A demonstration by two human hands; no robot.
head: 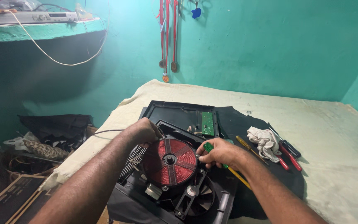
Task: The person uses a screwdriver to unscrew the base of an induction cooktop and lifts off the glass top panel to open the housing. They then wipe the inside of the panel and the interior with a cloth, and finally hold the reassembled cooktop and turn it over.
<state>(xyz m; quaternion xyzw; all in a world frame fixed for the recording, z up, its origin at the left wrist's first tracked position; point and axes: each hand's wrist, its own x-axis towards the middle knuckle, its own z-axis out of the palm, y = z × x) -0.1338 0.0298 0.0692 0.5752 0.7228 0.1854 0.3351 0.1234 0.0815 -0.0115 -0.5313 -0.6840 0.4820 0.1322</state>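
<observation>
The right hand (219, 154) has its grip closed on a green-handled screwdriver (209, 147), tip hidden at the red coil (170, 161) just left of it. The left hand (145, 131) curls over the coil's far-left edge, apparently steadying it in the opened black cooktop (175, 195). Beyond the right grip lie a green circuit board (207, 123), a rag (264, 142) and red-handled pliers (289, 155), close enough to reach.

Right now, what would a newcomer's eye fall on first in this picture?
First, the round red copper coil inside the opened black appliance casing, at the centre. The left hand grips the coil's upper left edge, while the right hand holds a green-handled screwdriver at its right edge. Red-handled pliers lie further right, beside a crumpled white rag.
</observation>
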